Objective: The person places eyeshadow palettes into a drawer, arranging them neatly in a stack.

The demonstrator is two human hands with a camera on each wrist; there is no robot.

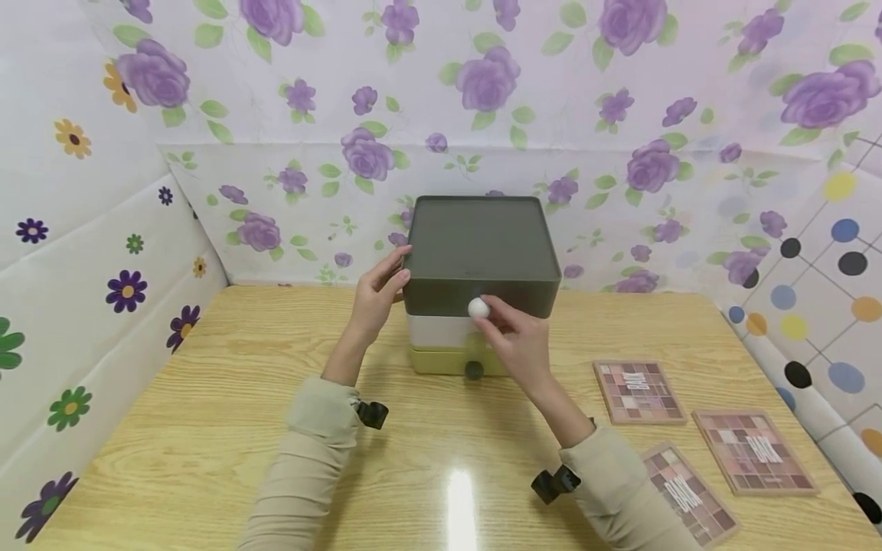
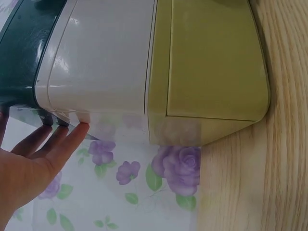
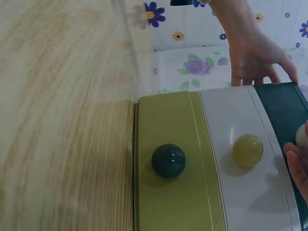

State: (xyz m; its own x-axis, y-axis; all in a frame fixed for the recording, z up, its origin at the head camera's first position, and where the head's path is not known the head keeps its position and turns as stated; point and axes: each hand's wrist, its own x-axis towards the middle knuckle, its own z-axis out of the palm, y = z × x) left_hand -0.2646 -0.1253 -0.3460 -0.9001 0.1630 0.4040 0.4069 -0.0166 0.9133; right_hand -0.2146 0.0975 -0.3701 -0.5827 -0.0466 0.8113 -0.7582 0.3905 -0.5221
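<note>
A three-tier drawer box (image 1: 482, 237) stands near the back of the table, with a dark green top drawer (image 1: 437, 297), a white middle drawer (image 1: 434, 332) and a yellow-green bottom drawer (image 1: 434, 362). My right hand (image 1: 521, 340) pinches the round white knob (image 1: 478, 308) of the top drawer between thumb and fingers. Fairly straight fingers of my left hand (image 1: 375, 295) rest against the box's upper left side. In the right wrist view, a yellow knob (image 3: 248, 150) shows on the middle drawer and a dark green knob (image 3: 168, 160) on the bottom one. All three drawers look closed.
Three pinkish makeup palettes lie on the right of the wooden table (image 1: 227, 413): one nearer the box (image 1: 639, 392), one far right (image 1: 756, 451), one near the right sleeve (image 1: 689, 496). Floral sheeting (image 1: 372, 157) hangs behind the table.
</note>
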